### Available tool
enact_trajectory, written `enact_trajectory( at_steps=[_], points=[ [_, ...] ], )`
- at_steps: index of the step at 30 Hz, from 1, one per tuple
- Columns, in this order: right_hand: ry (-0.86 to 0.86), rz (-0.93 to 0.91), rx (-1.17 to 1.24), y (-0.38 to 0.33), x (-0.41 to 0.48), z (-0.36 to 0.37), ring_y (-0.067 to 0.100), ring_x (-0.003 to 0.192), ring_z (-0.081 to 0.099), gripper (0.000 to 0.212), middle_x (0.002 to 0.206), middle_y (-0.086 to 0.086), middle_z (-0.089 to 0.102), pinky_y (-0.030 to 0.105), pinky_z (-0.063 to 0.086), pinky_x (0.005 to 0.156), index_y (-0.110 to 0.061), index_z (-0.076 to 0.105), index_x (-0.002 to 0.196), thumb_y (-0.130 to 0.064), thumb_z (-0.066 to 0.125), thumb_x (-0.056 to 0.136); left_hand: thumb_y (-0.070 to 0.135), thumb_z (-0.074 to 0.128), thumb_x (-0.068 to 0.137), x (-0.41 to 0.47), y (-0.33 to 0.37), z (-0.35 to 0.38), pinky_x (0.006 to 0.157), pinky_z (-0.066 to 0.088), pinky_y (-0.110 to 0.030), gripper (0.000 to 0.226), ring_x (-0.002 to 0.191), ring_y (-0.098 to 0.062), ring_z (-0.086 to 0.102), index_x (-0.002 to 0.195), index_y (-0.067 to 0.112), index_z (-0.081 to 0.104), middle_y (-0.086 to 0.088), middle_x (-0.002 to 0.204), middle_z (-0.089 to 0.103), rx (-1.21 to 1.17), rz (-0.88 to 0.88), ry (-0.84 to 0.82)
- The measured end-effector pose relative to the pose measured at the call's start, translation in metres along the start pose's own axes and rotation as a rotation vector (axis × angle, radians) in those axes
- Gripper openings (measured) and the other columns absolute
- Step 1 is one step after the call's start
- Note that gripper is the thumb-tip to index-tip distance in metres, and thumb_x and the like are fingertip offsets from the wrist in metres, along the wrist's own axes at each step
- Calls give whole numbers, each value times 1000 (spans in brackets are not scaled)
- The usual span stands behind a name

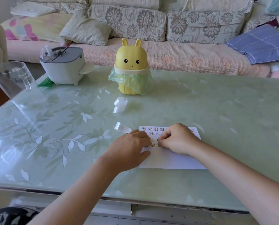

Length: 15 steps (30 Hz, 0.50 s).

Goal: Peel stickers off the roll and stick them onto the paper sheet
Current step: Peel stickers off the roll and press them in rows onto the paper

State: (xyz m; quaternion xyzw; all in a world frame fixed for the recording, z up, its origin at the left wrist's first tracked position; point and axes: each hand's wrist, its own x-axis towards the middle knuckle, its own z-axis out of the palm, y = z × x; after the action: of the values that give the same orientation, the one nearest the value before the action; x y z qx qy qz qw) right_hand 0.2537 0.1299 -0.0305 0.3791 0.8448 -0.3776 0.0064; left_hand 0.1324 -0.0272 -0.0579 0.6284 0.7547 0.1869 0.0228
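Observation:
A white paper sheet (171, 159) lies on the green table, with several small cartoon stickers (152, 133) in rows on its upper part. My left hand (130, 148) rests flat on the sheet's left edge, fingers apart, holding nothing that shows. My right hand (176, 138) is curled over the sheet with its fingertips pinched down on a sticker (159, 145) in the lowest row. A curled white backing strip (120, 104) from the roll lies farther back, and a loose piece of strip (122, 127) lies just left of the sheet.
A yellow bunny-shaped bin (132, 65) with a green bag stands at the table's middle back. A grey-white appliance (64, 65) and a clear plastic cup (13, 78) sit at the left. A sofa runs behind the table (216, 111).

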Motion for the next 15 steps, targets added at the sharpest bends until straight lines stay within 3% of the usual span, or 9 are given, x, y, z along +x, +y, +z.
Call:
enact_trajectory(
  at_steps=[9,15],
  points=[
    [42,63,-177,-9,3,3,14,75,68,10,79,-14,71,25,55,64,-32,74,69,-22,72,71,26,54,89,-4,2,7,74,48,-30,31,103,-18,54,117,36,64,6,113,59,61,49,31],
    [76,48,-366,-17,2,1,12,85,65,10,87,-19,69,24,50,67,-36,73,80,-29,72,73,23,48,86,-5,6,10,79,49,-31,39,99,-20,56,119,37,62,4,111,59,121,78,31]
  ],
)
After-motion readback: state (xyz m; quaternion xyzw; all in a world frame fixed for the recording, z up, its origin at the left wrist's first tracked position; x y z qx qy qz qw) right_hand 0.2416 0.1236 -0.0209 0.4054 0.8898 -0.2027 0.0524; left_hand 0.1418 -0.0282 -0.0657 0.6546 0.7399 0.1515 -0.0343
